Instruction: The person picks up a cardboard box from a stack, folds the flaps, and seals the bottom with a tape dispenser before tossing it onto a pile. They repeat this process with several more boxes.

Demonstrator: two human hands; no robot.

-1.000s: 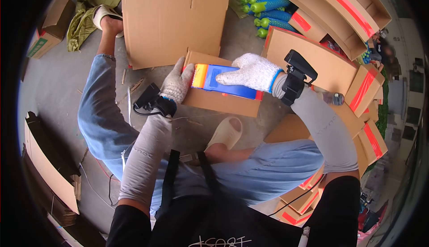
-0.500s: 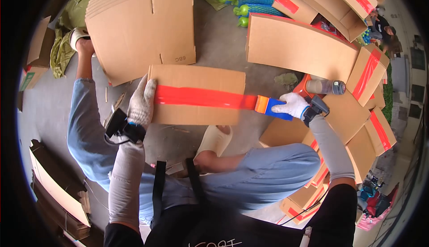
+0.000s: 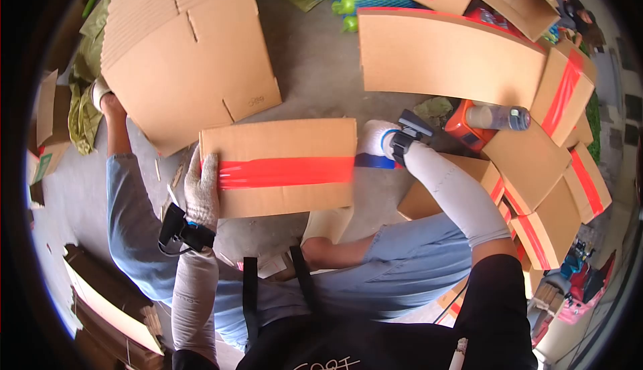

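Note:
A cardboard box (image 3: 281, 139) is held level in front of me, with a band of red packing tape (image 3: 288, 172) running along its face to the right edge. My left hand (image 3: 202, 186), in a pale knitted glove, grips the left end of the box. Just past the right end is my right hand (image 3: 379, 138), also gloved, closed on a tape dispenser (image 3: 375, 162). Only a blue part of that dispenser shows below the hand; the rest is hidden.
A stack of flattened cartons (image 3: 194, 62) stands ahead to the left. Taped boxes (image 3: 566, 92) pile up on the right, near a bottle (image 3: 499, 117) on an orange object (image 3: 462, 127). Blue-netted green items (image 3: 362, 2) lie at the back. A person (image 3: 579, 18) is far right.
My right hand has brought the tape dispenser left to the box's right end, and the tape now lies up to that edge. The box sits slightly lower and further left in view.

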